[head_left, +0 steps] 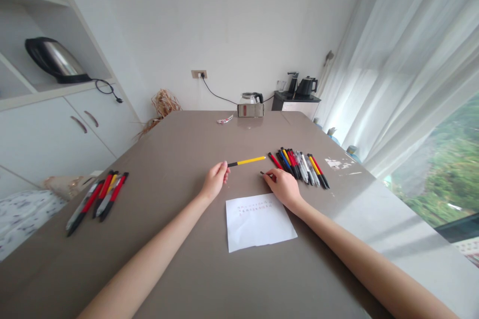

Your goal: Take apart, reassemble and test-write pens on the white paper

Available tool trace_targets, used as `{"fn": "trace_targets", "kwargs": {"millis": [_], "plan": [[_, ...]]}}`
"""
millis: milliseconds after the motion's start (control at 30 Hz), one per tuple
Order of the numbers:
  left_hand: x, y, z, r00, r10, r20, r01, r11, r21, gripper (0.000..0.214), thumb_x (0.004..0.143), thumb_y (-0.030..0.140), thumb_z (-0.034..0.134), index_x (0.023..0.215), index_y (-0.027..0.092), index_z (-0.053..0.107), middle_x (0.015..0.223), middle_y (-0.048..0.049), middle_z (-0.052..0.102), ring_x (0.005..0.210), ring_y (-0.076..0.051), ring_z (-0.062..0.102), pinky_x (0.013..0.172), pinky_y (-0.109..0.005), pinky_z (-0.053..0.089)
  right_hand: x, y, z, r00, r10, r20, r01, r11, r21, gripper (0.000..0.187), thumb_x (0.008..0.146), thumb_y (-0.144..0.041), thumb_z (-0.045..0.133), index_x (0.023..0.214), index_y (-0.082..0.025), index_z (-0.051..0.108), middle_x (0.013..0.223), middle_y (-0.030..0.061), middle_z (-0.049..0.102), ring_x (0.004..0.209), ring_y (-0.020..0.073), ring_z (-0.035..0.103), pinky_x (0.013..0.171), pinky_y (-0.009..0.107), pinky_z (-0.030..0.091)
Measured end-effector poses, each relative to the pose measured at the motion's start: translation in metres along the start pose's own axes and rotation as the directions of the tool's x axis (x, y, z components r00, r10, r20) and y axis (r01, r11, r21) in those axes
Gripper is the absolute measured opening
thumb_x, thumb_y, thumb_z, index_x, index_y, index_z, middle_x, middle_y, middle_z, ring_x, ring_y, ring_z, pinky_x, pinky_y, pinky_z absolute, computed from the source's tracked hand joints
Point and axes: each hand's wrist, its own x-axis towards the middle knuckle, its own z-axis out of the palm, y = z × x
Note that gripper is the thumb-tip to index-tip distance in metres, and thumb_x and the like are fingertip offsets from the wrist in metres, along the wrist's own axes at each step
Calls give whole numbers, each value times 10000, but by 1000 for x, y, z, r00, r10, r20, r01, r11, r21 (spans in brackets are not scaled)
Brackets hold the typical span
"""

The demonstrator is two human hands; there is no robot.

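Table (187, 269): brown-grey top; carries every item listed below.
Paper sheet (258, 222): white, with a few lines of writing near its far edge; lies flat between the two forearms, at 6 o'clock from both hands.
Right pen group (299, 163): mixed red, blue, yellow, black and clear pens, fanned side by side, at 2 o'clock from the right hand.
Left pen group (98, 200): red, black and yellow pens, well apart, at 9 o'clock from the left hand.
Yellow pen (247, 161): long axis runs from 8 o'clock to 2 o'clock; black end toward the left hand.
Left hand (215, 179): fingertips closed on the black end of the yellow pen; nearer hand to it.
Right hand (282, 187): curled around a dark-tipped red pen (266, 175), tip pointing to 10 o'clock.
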Motion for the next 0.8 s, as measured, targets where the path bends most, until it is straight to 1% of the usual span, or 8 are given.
{"fn": "trace_targets", "kwargs": {"millis": [67,167,300,533,700,800], "plan": [[0,0,0,1000,3,5,-3,1000,0,383,751,507,396,658,150,498,560,13,442,482,-78,410,465,-191,341,0,-1,1,999,26,23,-24,998,-63,249,800,-394,413,873,-209,564,749,33,613,683,158,558,550,240,335],[1,-1,0,1000,14,14,-14,1000,4,381,756,503,393,658,151,498,553,18,443,479,-73,412,464,-188,340,0,-2,4,999,36,24,-32,988,-152,250,816,-386,384,939,-209,510,738,33,621,669,169,569,525,244,313],[1,-2,0,999,19,26,-20,1000,10,384,757,504,391,655,150,499,554,21,444,474,-67,413,457,-186,338,0,-4,4,999,35,41,-26,976,-216,247,833,-381,353,948,-206,484,736,39,625,690,183,583,525,250,303],[0,1,1,1000,-2,24,1,1000,19,390,745,513,398,646,151,502,547,20,451,470,-74,416,460,-194,343,0,-9,2,996,53,66,-36,972,-230,256,841,-385,336,965,-199,460,790,52,631,720,188,593,545,252,317],[0,1,0,999,6,35,-6,1000,16,390,746,512,399,644,150,502,548,19,450,471,-71,417,460,-193,343,-1,-8,4,998,37,41,-27,978,-209,274,840,-402,325,975,-202,453,788,48,632,709,194,591,537,254,306],[0,1,1,999,9,37,-10,1000,29,391,750,511,391,645,152,502,550,17,451,474,-74,417,460,-195,342,-2,-8,3,999,44,6,-43,984,-173,304,842,-424,304,994,-203,448,793,51,631,684,185,583,525,250,293]]}}
